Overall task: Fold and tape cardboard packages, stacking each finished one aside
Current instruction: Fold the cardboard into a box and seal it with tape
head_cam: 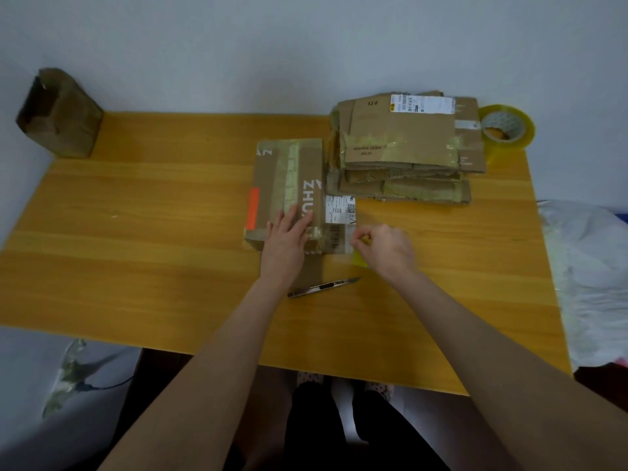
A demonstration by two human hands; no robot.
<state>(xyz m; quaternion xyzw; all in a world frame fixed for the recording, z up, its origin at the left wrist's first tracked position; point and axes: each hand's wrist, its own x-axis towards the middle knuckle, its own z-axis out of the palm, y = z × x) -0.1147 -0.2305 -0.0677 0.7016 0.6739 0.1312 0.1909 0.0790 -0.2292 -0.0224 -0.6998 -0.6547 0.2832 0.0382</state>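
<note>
The package lies flat on the table in front of you, a little left of centre. Its long axis runs away from you, near end to far end. The tape strip runs the other way, crosswise over the near end, from under your left hand out to your right hand.

That crossing is what the next move likely turns on. The free end of the strip sits just beyond the package's right edge, so your right hand is the nearer one to lay it down or wrap it under that edge.

Your left hand is flat, fingers straight and pointing away from you, pressing the cardboard and the strip's start down. Your right hand is curled, knuckles up, thumb and fingertips pinching the strip's end just above the table; the forearm comes in from the lower right.

The knife lies just on your side of the package, between your forearms, its length roughly parallel to the strip. The stack of finished packages sits beyond and to the right, close beside this one. The tape roll stands on the far side of the stack, well apart from your right hand.
</note>
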